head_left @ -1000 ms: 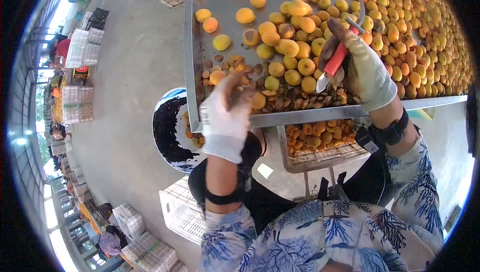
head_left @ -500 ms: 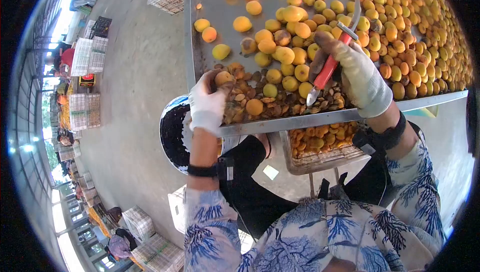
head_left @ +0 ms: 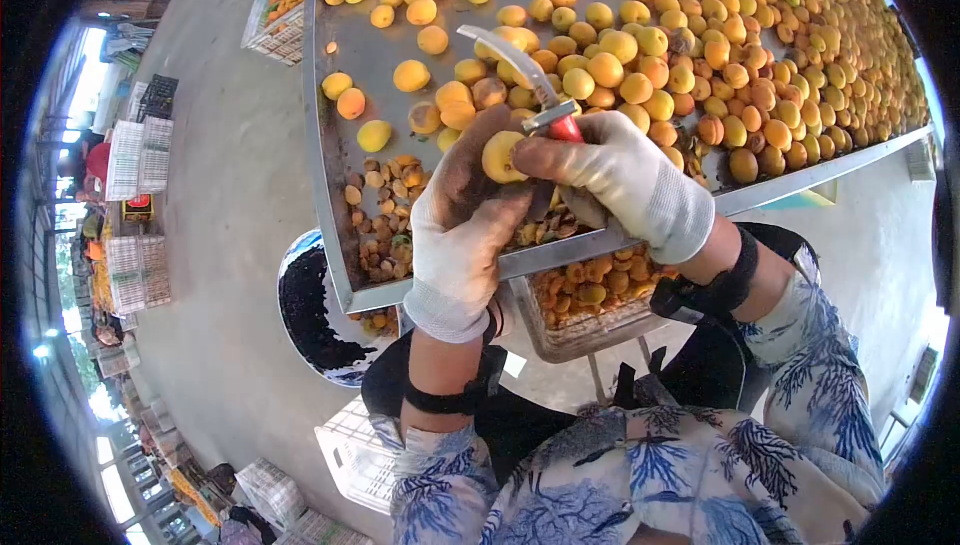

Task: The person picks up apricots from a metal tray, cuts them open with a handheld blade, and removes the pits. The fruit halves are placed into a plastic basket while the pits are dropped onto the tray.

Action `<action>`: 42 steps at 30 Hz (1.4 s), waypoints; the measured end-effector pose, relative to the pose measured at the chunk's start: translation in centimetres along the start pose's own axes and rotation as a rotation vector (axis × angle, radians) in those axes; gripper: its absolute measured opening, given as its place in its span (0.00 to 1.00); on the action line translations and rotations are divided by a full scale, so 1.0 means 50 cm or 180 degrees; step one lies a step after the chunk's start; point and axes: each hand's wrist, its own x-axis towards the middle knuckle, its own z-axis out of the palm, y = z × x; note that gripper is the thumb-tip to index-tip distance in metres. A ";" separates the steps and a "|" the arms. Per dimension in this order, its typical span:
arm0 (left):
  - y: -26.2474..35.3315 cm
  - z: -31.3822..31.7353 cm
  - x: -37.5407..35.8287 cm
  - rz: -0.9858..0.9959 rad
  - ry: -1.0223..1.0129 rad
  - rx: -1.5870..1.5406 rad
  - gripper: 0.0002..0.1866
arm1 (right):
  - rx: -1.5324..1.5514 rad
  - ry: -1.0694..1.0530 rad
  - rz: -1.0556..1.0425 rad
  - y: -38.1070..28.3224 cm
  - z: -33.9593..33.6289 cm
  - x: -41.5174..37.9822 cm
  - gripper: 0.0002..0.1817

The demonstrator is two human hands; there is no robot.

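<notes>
My left hand (head_left: 452,245), in a stained white glove, is closed around a yellow apricot (head_left: 503,157) above the front edge of the metal table. Close beside it, my gloved right hand (head_left: 635,180) grips a curved knife (head_left: 566,129) by its red handle, the blade pointing up and left. The right thumb presses against the apricot. Part of the handle and its lower end are hidden by the fingers. Pits and scraps (head_left: 385,230) lie on the table to the left of my hands, and many whole apricots (head_left: 605,70) spread out behind them.
Below the table's metal rim (head_left: 560,255) stands a crate of apricot pieces (head_left: 590,295). A bucket with a dark inside (head_left: 315,310) is on the floor at the left, near a white plastic crate (head_left: 360,455). Stacked crates (head_left: 140,160) and people line the far left.
Both hands have come together. The left brings up an apricot, and the right has moved left, turning the knife so its curved blade points up-left. The view has shifted to the right.
</notes>
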 end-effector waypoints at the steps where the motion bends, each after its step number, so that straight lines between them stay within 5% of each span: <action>1: 0.000 0.003 0.003 0.0075 0.0011 0.0219 0.31 | 0.0193 -0.0076 -0.0120 0.003 -0.007 0.001 0.20; 4: 0.002 0.008 0.001 0.0203 0.0116 0.0446 0.30 | -0.0295 -0.0060 0.0013 -0.021 -0.012 -0.012 0.21; 9: -0.002 -0.009 0.010 0.0394 0.0703 0.0244 0.26 | -0.1011 0.0351 -0.1824 0.017 -0.004 -0.009 0.22; 12: -0.003 -0.010 0.016 0.0456 0.0825 0.0026 0.25 | -0.1496 0.0292 -0.1170 -0.003 0.000 -0.038 0.18; 32: 0.003 0.005 0.019 0.0357 0.1208 -0.0093 0.23 | -0.2134 0.0432 -0.1836 0.056 0.017 -0.040 0.16; 42: -0.017 -0.003 0.020 0.0552 0.1122 0.0021 0.18 | -0.2179 0.0216 -0.1402 0.055 0.043 -0.029 0.08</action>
